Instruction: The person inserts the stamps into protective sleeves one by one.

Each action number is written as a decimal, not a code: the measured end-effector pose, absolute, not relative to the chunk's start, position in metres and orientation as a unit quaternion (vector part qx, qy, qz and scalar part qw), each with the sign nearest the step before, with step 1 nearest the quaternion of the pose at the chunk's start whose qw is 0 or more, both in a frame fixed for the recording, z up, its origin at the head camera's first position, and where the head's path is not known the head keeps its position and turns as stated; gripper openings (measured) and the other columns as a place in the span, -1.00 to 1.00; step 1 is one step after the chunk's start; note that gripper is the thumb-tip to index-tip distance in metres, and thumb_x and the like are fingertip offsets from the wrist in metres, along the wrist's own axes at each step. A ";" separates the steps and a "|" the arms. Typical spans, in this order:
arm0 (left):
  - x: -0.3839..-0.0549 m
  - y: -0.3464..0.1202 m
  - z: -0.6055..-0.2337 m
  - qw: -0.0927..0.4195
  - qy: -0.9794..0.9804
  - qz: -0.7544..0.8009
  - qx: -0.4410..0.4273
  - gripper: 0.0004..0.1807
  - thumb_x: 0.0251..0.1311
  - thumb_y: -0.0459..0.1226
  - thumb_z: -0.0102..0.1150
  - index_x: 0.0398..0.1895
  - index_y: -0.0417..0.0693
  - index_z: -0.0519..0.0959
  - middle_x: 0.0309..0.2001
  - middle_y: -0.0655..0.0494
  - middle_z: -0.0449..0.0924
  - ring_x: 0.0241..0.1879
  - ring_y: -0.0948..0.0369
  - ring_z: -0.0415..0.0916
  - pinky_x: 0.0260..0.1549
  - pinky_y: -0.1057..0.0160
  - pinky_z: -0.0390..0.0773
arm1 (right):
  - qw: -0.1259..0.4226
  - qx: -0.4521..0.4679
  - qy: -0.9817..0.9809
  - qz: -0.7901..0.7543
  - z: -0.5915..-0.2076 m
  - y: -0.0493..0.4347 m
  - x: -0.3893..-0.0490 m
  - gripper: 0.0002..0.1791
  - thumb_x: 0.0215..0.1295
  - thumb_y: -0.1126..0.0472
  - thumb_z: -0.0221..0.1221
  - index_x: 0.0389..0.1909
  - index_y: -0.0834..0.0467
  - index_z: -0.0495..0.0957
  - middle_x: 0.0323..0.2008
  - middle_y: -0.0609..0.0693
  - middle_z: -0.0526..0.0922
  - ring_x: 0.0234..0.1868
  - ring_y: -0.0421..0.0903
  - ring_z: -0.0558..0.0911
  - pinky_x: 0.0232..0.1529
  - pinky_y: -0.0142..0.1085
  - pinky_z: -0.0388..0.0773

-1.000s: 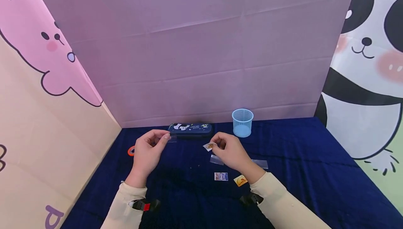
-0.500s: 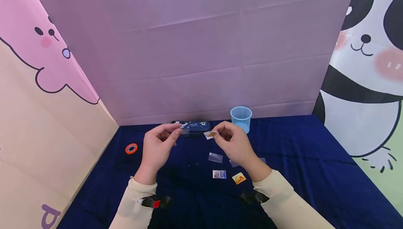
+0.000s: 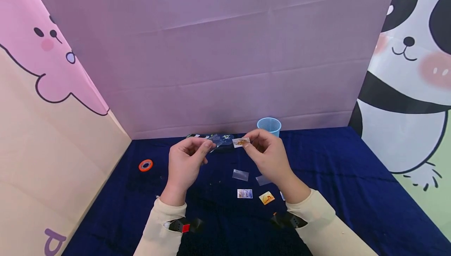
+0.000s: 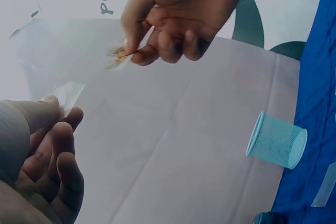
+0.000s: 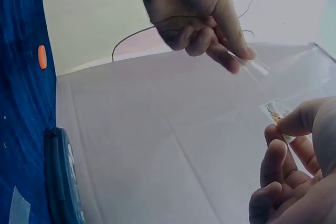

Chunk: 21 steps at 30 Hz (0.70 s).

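Note:
Between thumb and forefinger, my left hand [image 3: 184,164] pinches a small clear plastic sleeve [image 4: 72,94]. The right hand [image 3: 270,158] pinches a small picture card [image 3: 238,142], white with an orange-brown print. Both hands are raised over the cloth, with the sleeve and card a short gap apart and facing each other. In the right wrist view the sleeve [image 5: 259,68] sticks out past the left fingertips, while the card [image 5: 273,109] is partly covered by the right thumb. Below the hands lie clear sleeves [image 3: 240,175], a blue card [image 3: 244,193] and a yellow card [image 3: 266,198].
A dark blue pencil case [image 3: 227,139] lies at the back behind the hands. Beside it stands a light blue mesh cup [image 3: 269,124], partly behind the right hand. An orange tape roll [image 3: 145,165] lies at the left on the dark blue cloth [image 3: 338,162].
Both hands have risen, and the left has moved right, bringing the sleeve closer to the card. The card is now held more level. The tape roll has come out from behind the left hand.

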State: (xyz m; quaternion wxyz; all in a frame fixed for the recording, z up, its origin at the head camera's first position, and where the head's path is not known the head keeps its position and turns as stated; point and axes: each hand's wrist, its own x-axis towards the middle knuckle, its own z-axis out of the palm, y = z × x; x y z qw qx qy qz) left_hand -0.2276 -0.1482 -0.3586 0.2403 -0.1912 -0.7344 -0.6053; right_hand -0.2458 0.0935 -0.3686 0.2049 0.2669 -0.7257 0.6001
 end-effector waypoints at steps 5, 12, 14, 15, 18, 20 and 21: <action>-0.227 -0.146 -0.362 0.246 -0.740 -0.594 -0.199 -0.90 0.36 -0.22 0.39 -0.20 -0.02 0.82 -0.40 0.08 0.69 -0.59 0.12 0.49 -0.58 0.27 0.48 | 0.198 0.266 -0.725 0.604 -0.362 0.094 -0.240 -0.89 0.44 0.37 0.28 -0.10 0.15 0.69 -0.38 0.03 0.60 -0.52 -0.06 0.43 -0.51 -0.34 0.40; -0.226 -0.144 -0.365 0.250 -0.757 -0.569 -0.202 -0.89 0.36 -0.22 0.38 -0.20 -0.01 0.83 -0.41 0.14 0.69 -0.51 0.14 0.44 -0.52 0.29 0.39 | 0.195 0.264 -0.725 0.606 -0.358 0.095 -0.235 -0.91 0.44 0.36 0.28 -0.12 0.17 0.69 -0.37 0.02 0.63 -0.47 -0.06 0.49 -0.47 -0.34 0.46; -0.225 -0.143 -0.364 0.249 -0.762 -0.564 -0.201 -0.89 0.37 -0.22 0.36 -0.20 0.00 0.83 -0.37 0.17 0.73 -0.48 0.14 0.46 -0.49 0.29 0.38 | 0.193 0.265 -0.726 0.605 -0.358 0.095 -0.235 -0.91 0.44 0.36 0.29 -0.12 0.16 0.69 -0.37 0.02 0.64 -0.47 -0.06 0.49 -0.47 -0.34 0.46; -0.224 -0.142 -0.364 0.249 -0.763 -0.562 -0.201 -0.88 0.38 -0.21 0.35 -0.20 0.00 0.83 -0.35 0.19 0.74 -0.46 0.14 0.47 -0.48 0.29 0.37 | 0.193 0.266 -0.726 0.604 -0.358 0.095 -0.235 -0.91 0.44 0.35 0.29 -0.12 0.16 0.69 -0.37 0.02 0.64 -0.47 -0.06 0.50 -0.47 -0.34 0.46; -0.224 -0.141 -0.365 0.247 -0.764 -0.560 -0.203 -0.88 0.39 -0.21 0.35 -0.21 0.00 0.83 -0.34 0.20 0.76 -0.45 0.15 0.51 -0.46 0.28 0.39 | 0.190 0.271 -0.724 0.605 -0.357 0.094 -0.234 -0.91 0.43 0.36 0.29 -0.12 0.17 0.69 -0.36 0.02 0.68 -0.48 -0.06 0.52 -0.48 -0.34 0.46; -0.225 -0.140 -0.366 0.249 -0.764 -0.559 -0.204 -0.88 0.38 -0.21 0.35 -0.21 0.00 0.83 -0.34 0.20 0.77 -0.43 0.16 0.54 -0.46 0.29 0.41 | 0.188 0.273 -0.725 0.604 -0.358 0.094 -0.234 -0.92 0.43 0.36 0.30 -0.13 0.16 0.69 -0.35 0.01 0.70 -0.47 -0.06 0.54 -0.48 -0.34 0.48; -0.225 -0.140 -0.367 0.250 -0.765 -0.558 -0.205 -0.88 0.38 -0.21 0.36 -0.21 0.00 0.83 -0.34 0.20 0.77 -0.43 0.16 0.56 -0.46 0.29 0.42 | 0.186 0.275 -0.725 0.604 -0.358 0.094 -0.234 -0.92 0.43 0.36 0.30 -0.13 0.16 0.69 -0.34 0.01 0.71 -0.46 -0.06 0.56 -0.47 -0.34 0.49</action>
